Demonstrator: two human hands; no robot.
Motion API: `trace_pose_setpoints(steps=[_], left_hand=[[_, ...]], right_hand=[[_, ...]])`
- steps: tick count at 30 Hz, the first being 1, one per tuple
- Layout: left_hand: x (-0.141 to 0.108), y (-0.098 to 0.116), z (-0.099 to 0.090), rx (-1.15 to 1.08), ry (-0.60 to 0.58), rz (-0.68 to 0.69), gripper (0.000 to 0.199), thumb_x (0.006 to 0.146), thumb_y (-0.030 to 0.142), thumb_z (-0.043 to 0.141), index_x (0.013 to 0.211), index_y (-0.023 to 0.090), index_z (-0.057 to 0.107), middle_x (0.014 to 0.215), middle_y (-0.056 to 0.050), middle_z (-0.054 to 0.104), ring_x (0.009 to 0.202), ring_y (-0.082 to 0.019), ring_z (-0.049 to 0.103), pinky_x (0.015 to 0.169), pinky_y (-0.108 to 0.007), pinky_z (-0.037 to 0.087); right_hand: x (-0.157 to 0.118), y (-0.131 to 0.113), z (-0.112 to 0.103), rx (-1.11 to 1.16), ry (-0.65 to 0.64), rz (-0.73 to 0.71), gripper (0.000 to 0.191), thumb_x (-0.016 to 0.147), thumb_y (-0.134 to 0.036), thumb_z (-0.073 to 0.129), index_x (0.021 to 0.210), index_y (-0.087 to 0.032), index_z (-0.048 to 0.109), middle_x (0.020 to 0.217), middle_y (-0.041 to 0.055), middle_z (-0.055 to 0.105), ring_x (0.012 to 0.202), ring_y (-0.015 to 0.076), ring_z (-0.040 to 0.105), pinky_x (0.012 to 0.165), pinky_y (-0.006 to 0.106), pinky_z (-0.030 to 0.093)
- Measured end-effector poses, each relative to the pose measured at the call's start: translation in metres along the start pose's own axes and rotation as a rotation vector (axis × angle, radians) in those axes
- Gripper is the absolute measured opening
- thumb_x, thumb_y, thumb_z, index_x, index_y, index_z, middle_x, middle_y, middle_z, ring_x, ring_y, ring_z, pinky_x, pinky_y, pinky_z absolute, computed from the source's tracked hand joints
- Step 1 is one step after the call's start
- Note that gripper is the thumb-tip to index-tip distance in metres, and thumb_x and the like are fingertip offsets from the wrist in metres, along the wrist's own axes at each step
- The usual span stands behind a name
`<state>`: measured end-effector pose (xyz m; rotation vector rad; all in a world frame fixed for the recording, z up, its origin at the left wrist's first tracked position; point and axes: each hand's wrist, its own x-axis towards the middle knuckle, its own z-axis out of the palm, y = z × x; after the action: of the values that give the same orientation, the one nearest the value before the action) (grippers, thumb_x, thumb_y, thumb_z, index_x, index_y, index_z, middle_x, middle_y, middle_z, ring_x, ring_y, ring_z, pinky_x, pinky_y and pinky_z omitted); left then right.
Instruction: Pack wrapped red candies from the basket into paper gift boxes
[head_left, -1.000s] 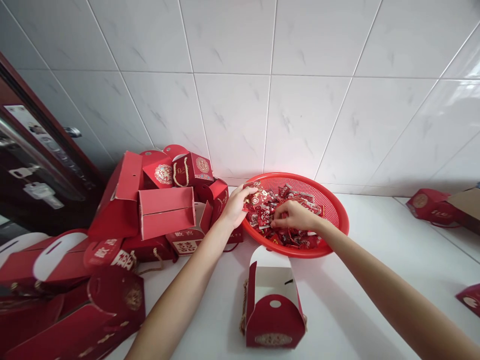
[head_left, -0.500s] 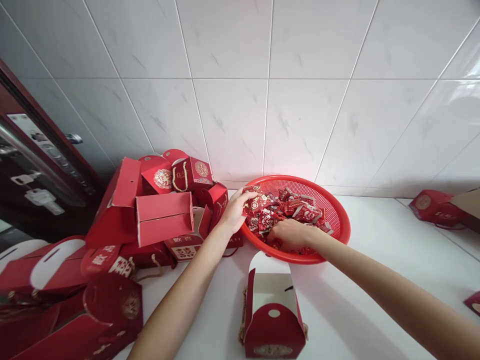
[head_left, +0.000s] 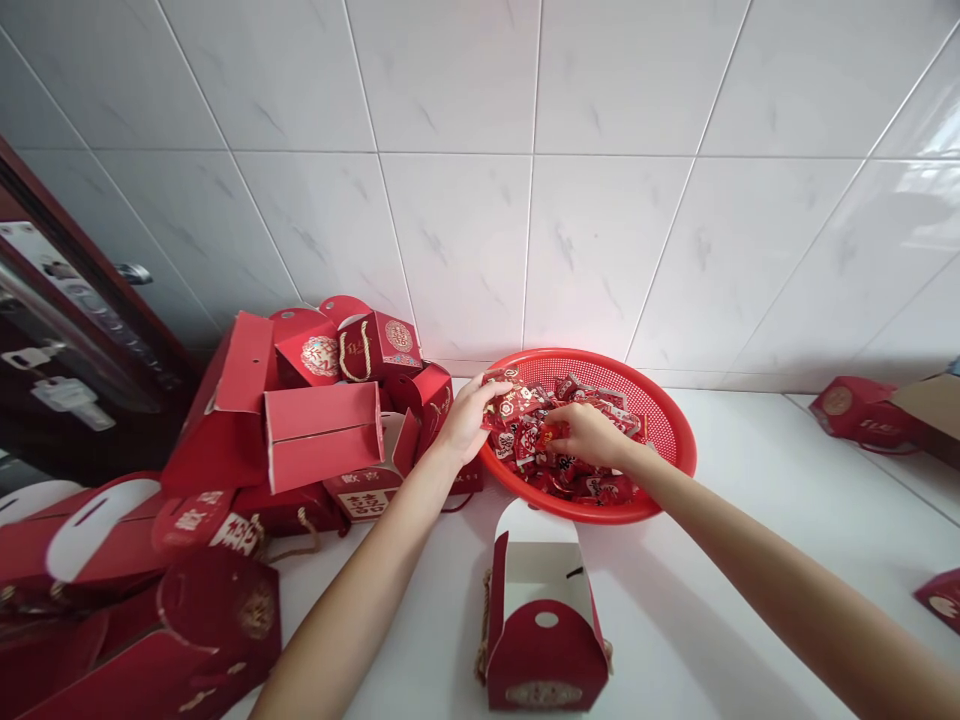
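Inside the red basket (head_left: pixel 681 450) (mesh-walled) lie small wrapped packets (head_left: pixel 592 486).

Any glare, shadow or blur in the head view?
Head view: bright glare on the wall tiles at far right; soft shadow beside the right arm on the counter; boxes at lower left look somewhat soft and stretched.

A packet (head_left: pixel 516 404) hides part of the left hand (head_left: pixel 465 418), and the picture's edge crops the door (head_left: pixel 41 300) (its keys (head_left: pixel 73 397) look blurred).
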<state>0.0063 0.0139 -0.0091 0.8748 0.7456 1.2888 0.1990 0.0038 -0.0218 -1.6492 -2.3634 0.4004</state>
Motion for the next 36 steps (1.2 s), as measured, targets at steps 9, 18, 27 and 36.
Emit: trace_pose_setpoints(steps=[9, 18, 27, 36], left_hand=[[-0.001, 0.002, 0.002, -0.013, 0.001, -0.001, 0.023, 0.059, 0.019, 0.081, 0.077, 0.018, 0.067, 0.071, 0.000, 0.073, 0.072, -0.017, 0.071, 0.072, -0.028, 0.053], [0.000, 0.000, 0.000, -0.007, 0.008, -0.001, 0.023, 0.060, 0.018, 0.080, 0.079, 0.019, 0.066, 0.073, 0.000, 0.073, 0.074, -0.018, 0.070, 0.073, -0.029, 0.053], [0.000, 0.000, 0.001, -0.012, -0.006, -0.005, 0.023, 0.060, 0.018, 0.080, 0.078, 0.018, 0.066, 0.072, 0.000, 0.072, 0.075, -0.018, 0.071, 0.074, -0.028, 0.053], [0.000, 0.000, 0.000, -0.006, -0.011, -0.005, 0.023, 0.061, 0.018, 0.081, 0.079, 0.018, 0.066, 0.074, 0.000, 0.073, 0.078, -0.019, 0.072, 0.074, -0.029, 0.053]], right_hand=[[0.001, 0.002, -0.003, 0.193, 0.037, 0.001, 0.017, 0.074, -0.025, 0.081, 0.083, -0.019, 0.068, 0.079, 0.0000, 0.068, 0.076, 0.0188, 0.062, 0.070, 0.027, 0.043], [0.002, 0.010, -0.003, 0.300, 0.074, 0.052, 0.022, 0.076, -0.036, 0.078, 0.073, -0.020, 0.063, 0.071, -0.0015, 0.064, 0.071, 0.0182, 0.060, 0.067, 0.029, 0.043], [0.003, 0.012, -0.005, 0.291, 0.113, 0.112, 0.017, 0.081, -0.032, 0.074, 0.073, -0.020, 0.064, 0.078, 0.0020, 0.069, 0.076, 0.0197, 0.064, 0.068, 0.029, 0.045], [-0.007, 0.000, -0.008, 0.191, -0.122, -0.023, 0.012, 0.081, -0.025, 0.078, 0.074, -0.021, 0.069, 0.074, -0.0012, 0.073, 0.072, 0.0178, 0.066, 0.067, 0.027, 0.045]])
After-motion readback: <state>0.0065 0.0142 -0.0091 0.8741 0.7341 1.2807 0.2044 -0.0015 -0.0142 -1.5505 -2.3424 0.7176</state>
